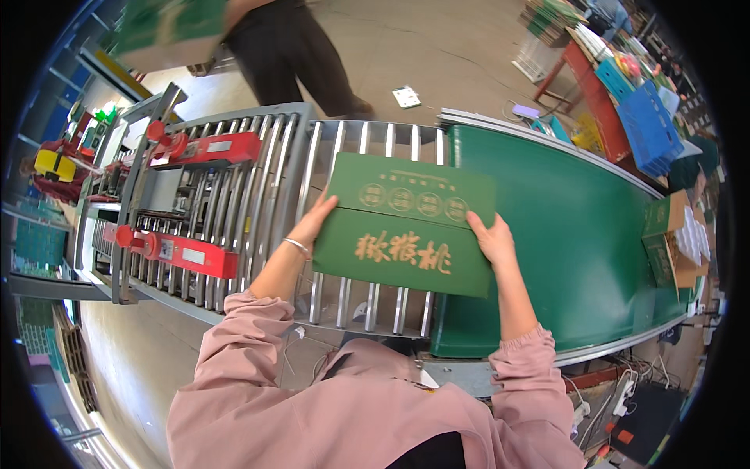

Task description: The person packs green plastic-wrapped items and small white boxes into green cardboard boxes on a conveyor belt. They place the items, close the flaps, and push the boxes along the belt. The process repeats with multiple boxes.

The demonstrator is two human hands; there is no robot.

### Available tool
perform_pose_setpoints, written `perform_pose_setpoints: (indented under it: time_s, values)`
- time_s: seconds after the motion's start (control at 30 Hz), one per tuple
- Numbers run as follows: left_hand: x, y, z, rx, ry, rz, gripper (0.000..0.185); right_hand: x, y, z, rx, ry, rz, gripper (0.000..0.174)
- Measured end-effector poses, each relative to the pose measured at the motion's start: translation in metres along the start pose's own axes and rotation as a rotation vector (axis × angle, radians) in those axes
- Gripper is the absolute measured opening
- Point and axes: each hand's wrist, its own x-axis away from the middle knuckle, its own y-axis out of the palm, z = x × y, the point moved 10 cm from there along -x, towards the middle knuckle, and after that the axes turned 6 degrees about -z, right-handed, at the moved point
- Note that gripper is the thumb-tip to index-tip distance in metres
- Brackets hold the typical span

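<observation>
A green cardboard box point(404, 223) with gold printing on its closed top flaps is in front of me. It lies over the steel roller conveyor point(369, 308), with its right end above the green belt point(562, 246). My left hand point(321, 217) grips the box's left end, its thumb on the top edge. On the right end is my right hand point(493, 237), thumb on top near the corner. The fingers of both hands are partly hidden behind the box's sides. Whether its underside touches the rollers cannot be seen.
Left along the rollers stands a carton-sealing machine with red arms point(199, 255). An open green carton point(674, 246) with white trays sits at the belt's far right. Beyond the conveyor, a person in dark trousers point(287, 53) carries another green box point(170, 35). A blue crate point(650, 129) leans by a red table point(592, 94).
</observation>
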Motion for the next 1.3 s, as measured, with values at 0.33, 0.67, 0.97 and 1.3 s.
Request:
perform_pose_setpoints:
  time_s: [0.33, 0.67, 0.97, 1.3]
  values:
    - [0.067, -0.271, 0.111, -0.680, 0.271, 0.462, 0.052, -0.031, 0.228, -0.184, 0.100, -0.209, -0.232, 0.083]
    - [0.022, -0.132, 0.115, -1.777, 0.364, 0.437, 0.079, -0.008, 0.360, -0.248, -0.287, -0.222, -0.402, 0.096]
    - [0.020, -0.269, 0.141, -2.082, -0.178, 0.603, 0.079, 0.085, 0.142, -0.014, -0.426, -0.161, -0.187, 0.044]
    - [0.011, -0.005, 0.039, -2.312, 1.103, 0.339, 0.036, 0.677, -0.086, 0.402, -0.655, 0.773, 1.714, 0.024]
